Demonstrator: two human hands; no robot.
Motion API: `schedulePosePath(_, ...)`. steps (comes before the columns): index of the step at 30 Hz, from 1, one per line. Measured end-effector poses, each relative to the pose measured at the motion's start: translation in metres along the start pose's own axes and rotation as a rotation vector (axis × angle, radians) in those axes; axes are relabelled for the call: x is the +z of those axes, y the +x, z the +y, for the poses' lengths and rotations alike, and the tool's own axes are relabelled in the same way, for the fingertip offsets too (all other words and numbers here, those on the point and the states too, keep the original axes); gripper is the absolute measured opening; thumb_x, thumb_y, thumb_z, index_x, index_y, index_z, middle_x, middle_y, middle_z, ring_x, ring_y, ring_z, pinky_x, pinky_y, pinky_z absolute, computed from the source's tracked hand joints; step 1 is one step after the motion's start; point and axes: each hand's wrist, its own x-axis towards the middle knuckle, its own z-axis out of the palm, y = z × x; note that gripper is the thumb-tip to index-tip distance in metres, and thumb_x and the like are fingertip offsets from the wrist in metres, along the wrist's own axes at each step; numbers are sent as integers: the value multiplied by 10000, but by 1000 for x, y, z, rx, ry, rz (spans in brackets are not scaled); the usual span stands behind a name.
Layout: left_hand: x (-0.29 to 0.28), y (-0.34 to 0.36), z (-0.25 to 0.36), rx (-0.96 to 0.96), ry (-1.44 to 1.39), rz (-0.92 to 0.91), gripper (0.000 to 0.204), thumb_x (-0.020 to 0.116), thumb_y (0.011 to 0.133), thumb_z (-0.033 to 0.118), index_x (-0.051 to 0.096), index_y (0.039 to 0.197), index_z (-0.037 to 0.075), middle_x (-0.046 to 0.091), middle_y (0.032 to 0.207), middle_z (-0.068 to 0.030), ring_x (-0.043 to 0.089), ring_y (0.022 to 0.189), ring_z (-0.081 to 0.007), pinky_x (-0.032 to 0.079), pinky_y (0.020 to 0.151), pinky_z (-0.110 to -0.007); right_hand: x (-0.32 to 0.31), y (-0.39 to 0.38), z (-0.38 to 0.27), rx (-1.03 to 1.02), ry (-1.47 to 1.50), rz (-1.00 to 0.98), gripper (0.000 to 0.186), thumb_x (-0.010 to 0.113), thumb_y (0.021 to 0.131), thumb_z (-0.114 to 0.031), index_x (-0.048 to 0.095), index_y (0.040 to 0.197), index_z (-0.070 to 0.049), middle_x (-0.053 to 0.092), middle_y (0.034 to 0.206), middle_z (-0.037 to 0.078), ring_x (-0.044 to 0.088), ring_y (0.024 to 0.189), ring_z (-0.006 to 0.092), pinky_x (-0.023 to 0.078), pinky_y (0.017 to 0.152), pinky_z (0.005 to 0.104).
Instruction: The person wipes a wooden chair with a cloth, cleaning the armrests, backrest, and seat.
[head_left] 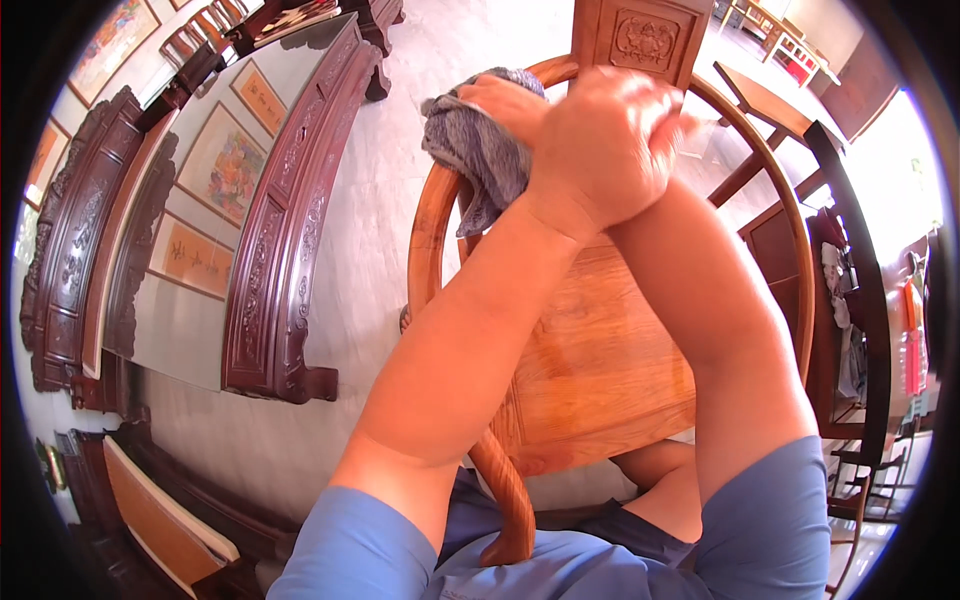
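Observation:
My forearms cross over a wooden armchair (pixel 590 340) with a curved rail and a carved back panel (pixel 645 40). My right hand (pixel 508 105) reaches under my left wrist to the rail's left side. It presses a bunched grey-blue cloth (pixel 485 155) onto the rail, and part of the cloth hangs down the inner side. My left hand (pixel 610 135) is closed at the rail, right in front of the back panel. Its fingertips are slightly blurred, and what lies beneath the palm is hidden. The chair's near left rail end comes close to my body.
On the left stands a dark carved table (pixel 270 240) with a glossy top reflecting framed pictures. A board with a pale edge (pixel 165 510) is at lower left. To the right is a dark shelf unit (pixel 850 300) with cloths. Pale tiled floor (pixel 365 200) runs between the furniture.

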Motion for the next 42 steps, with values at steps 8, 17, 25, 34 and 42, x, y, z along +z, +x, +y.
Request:
schedulePosePath(8,-16,20,11,97,1,361,228,813,816,216,769,973,57,710,875,-68,662,831,-283,551,750,-377,-28,6,-6,-78,-72,-191,397,613,915,-244,651,1272,-74,618,1314,127,487,1354,293,342,1201,448)
schedulePosePath(17,-16,23,59,173,13,118,215,811,837,319,794,877,108,719,757,-40,694,718,-216,533,596,-333,4,-21,-101,-197,15,-15,356,631,828,-241,699,1126,-58,623,1263,162,503,1301,327,394,1150,455)
schedulePosePath(25,-18,14,42,211,-21,131,169,830,806,275,776,804,115,703,692,-21,665,607,-210,505,544,-341,20,4,-84,-311,235,162,313,696,710,-299,697,917,-64,641,986,105,568,1034,326,449,949,405)
schedulePosePath(34,-25,14,70,263,-2,-89,217,810,796,332,778,859,127,653,659,-29,644,604,-235,487,516,-347,2,6,-100,-337,47,47,161,689,714,-232,662,787,-92,642,903,54,576,983,263,450,883,360)
schedulePosePath(42,-15,10,53,308,-21,-20,213,807,820,333,798,859,123,709,701,-25,670,619,-209,503,531,-324,1,1,-98,-321,80,84,164,693,757,-218,665,864,-97,636,897,52,587,985,262,459,902,371)
